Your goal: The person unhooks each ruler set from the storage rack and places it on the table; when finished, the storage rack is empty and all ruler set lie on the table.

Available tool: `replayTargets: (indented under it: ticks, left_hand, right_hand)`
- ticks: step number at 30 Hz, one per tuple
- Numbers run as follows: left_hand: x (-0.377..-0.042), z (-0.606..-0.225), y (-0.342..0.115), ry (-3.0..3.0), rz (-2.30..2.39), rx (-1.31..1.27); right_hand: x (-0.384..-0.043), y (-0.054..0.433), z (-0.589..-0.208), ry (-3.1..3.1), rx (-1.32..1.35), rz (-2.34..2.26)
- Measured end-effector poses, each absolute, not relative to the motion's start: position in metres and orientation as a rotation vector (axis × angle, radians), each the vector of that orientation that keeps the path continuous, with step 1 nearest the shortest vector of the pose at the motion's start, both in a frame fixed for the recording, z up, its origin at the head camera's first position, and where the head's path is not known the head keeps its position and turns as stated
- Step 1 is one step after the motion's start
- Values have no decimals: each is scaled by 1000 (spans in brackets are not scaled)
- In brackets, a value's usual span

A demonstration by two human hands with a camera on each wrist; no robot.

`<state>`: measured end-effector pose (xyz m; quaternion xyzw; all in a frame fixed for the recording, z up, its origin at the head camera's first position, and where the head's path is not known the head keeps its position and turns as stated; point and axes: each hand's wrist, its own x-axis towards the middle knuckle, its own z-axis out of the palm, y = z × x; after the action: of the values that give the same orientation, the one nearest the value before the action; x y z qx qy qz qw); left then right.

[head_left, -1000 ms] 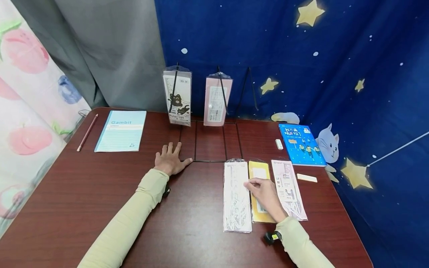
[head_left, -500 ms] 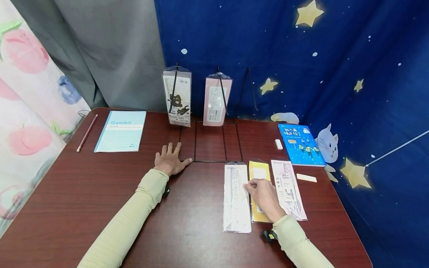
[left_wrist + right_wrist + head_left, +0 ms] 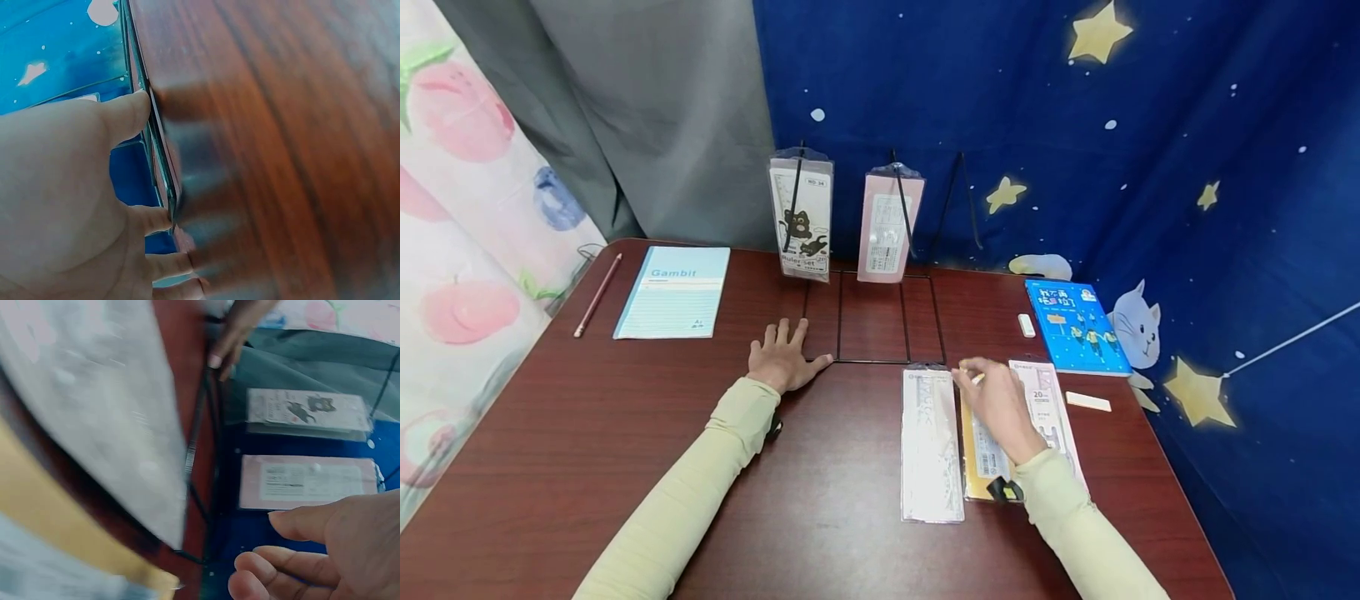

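Note:
My left hand [image 3: 778,357] lies with fingers spread at the near left corner of a black wire rack's base [image 3: 872,362]. In the left wrist view the thumb presses the rack's bar. My right hand [image 3: 997,404] is over the top end of a yellow pack [image 3: 992,458], fingers loosely curved. The right wrist view shows a gap between its thumb [image 3: 303,522] and fingers, with nothing in it. Left of the yellow pack lies a clear-wrapped white ruler pack [image 3: 931,450]; a pale pink ruler pack [image 3: 1043,396] lies to its right, partly covered by the arm.
A white ruler set [image 3: 805,218] with black cats and a pink pack [image 3: 891,229] hang on the rack; its right hook [image 3: 973,204] is bare. A notebook [image 3: 673,292] and pencil [image 3: 598,296] lie left. A blue book [image 3: 1078,325] and two erasers lie right.
My right hand has moved forward from beside the white ruler pack to the yellow pack's top end, its fingers parting. The left hand stays in place.

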<state>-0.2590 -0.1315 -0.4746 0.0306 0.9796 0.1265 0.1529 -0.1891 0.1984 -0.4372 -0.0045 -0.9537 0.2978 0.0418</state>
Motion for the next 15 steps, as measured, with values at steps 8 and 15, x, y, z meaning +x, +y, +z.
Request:
replayTargets:
  ticks: [8,15]
  left_hand:
    - [-259,-476,-132,2805,364,82]
    - [-259,-475,-132,2800,370,72]
  right_hand:
    - [-232,194,-419,-2776,142,1103]
    - [-267,178,-414,-2680,194,1161]
